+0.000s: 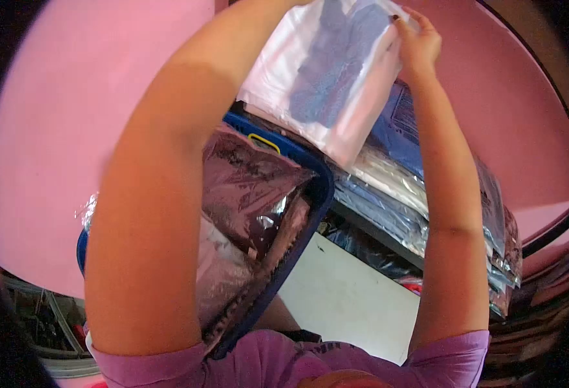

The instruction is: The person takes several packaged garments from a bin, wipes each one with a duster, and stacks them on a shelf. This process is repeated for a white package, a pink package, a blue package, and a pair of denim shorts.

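A clear plastic bag holding a folded white garment with a blue-grey print (326,71) is held up at the top of the view. My right hand (420,42) pinches its upper right corner, thumb against the plastic. At the bag's upper left is my left hand (299,2), mostly cut off by the frame's top edge, so its fingers barely show. Below the bag stands a dark blue bin (323,187) with a yellow-edged handle slot. Inside it lie bagged maroon clothes (252,184) and a paler bagged piece (223,271), partly behind my left arm.
Stacked bagged garments (388,194) in blue and white lie to the right, behind my right forearm. A white panel (349,294) is below them. Pink walls (90,129) rise on both sides. More stacked dark items (549,310) are at the lower right.
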A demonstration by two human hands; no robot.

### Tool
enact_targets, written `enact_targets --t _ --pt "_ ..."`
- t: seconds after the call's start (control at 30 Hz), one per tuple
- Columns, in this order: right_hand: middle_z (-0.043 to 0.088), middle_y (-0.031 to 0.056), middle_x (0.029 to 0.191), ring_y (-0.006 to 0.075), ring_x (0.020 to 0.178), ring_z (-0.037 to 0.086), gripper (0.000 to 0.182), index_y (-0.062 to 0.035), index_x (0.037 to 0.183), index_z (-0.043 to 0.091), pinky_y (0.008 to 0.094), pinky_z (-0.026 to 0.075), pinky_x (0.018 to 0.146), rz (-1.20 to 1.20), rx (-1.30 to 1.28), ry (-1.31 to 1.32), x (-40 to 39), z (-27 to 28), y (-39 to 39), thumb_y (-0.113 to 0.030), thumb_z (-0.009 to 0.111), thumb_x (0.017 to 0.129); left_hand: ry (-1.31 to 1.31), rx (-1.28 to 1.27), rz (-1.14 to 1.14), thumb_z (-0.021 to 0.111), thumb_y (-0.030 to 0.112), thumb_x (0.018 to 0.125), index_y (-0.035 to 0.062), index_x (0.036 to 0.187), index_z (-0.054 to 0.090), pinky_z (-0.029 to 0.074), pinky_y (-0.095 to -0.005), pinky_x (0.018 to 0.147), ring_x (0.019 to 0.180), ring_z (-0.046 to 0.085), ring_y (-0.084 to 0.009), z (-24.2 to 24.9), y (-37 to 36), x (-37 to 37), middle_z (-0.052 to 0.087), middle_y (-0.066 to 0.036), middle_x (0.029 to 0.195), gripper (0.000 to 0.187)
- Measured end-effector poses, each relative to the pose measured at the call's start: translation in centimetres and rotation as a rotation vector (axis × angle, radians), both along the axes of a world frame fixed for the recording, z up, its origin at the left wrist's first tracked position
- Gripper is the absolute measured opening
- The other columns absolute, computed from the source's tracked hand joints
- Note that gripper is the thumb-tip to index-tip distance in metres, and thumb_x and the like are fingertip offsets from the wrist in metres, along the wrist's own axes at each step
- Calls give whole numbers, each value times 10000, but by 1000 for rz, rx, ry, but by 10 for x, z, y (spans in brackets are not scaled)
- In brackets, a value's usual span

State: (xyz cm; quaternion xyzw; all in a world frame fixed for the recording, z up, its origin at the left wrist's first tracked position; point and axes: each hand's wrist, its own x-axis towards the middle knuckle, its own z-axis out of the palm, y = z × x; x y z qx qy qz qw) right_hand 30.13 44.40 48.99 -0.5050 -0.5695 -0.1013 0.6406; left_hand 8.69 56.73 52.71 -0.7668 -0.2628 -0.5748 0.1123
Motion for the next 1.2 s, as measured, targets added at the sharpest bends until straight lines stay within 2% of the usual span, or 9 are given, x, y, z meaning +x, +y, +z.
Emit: enact_targets --t 0.03,0.1,0.23,0.37,0.53,0.77,1.03,1.13,1.2 --pt "633 119 957 149 871 584 341 -46 1066 601 270 455 767 -1 4 6 7 -11 24 -189 668 764 -39 578 144 484 19 792 22 1077 495 487 -383 749 847 606 -344 -24 35 14 622 -186 901 285" --pt "628 181 981 312 916 607 297 -123 1010 649 385 475 788 -274 13 -260 22 -46 78 -281 629 759 324 124 6 488 133 855 115 1314 334 293 -426 1010 1240 321 -358 -75 53 12 338 -227 1323 485" --pt "598 203 1010 381 981 546 453 -104 1118 575 413 426 863 -403 -627 -595 37 -106 122 -366 610 751 874 -335 295 421 281 871 108 1380 238 149 -506 1062 1329 119 -383 -161 -41 -7 175 -229 1419 568" --pt "545 195 1127 370 1037 521 439 -103 1127 569 411 426 886 90 -540 -984 -8 -105 31 -340 613 759 801 -399 58 492 207 825 94 1379 232 155 -453 1077 1325 152 -365 -194 -37 -64 184 -237 1413 623" --pt "508 234 1143 385 946 567 511 -60 1226 453 433 484 792 57 -514 -1057 -44 -141 -51 -328 550 802 879 -171 100 508 70 762 41 1363 240 220 -389 1075 1294 245 -356 -226 -26 -86 245 -226 1393 658" --pt "473 229 1141 392 951 552 575 -33 1291 322 438 461 816 70 -771 -1077 -47 -163 -22 -223 570 809 777 17 363 417 -22 766 171 1367 277 359 -377 998 1203 408 -312 -230 -24 -62 373 -204 1324 646" --pt "500 215 1142 367 961 562 594 -50 1301 346 450 435 859 31 -820 -1051 -43 -166 -36 -351 541 827 747 123 497 494 44 749 227 1315 359 545 -309 641 926 612 -280 -231 -37 -52 543 -196 1136 609" --pt "554 166 1044 299 965 562 524 -51 1248 423 514 329 931 -302 -315 -1236 -42 -195 -47 -304 539 803 773 -31 482 478 23 752 224 1312 362 532 -336 720 954 598 -297 -229 -44 -51 504 -203 1196 606" --pt "524 158 1100 306 1039 493 505 -44 1175 485 451 348 934 135 -153 -1014 -48 -184 -99 -232 635 731 757 -144 387 457 -29 742 213 1304 376 506 -373 792 983 579 -327 -227 -43 -52 465 -214 1242 617"
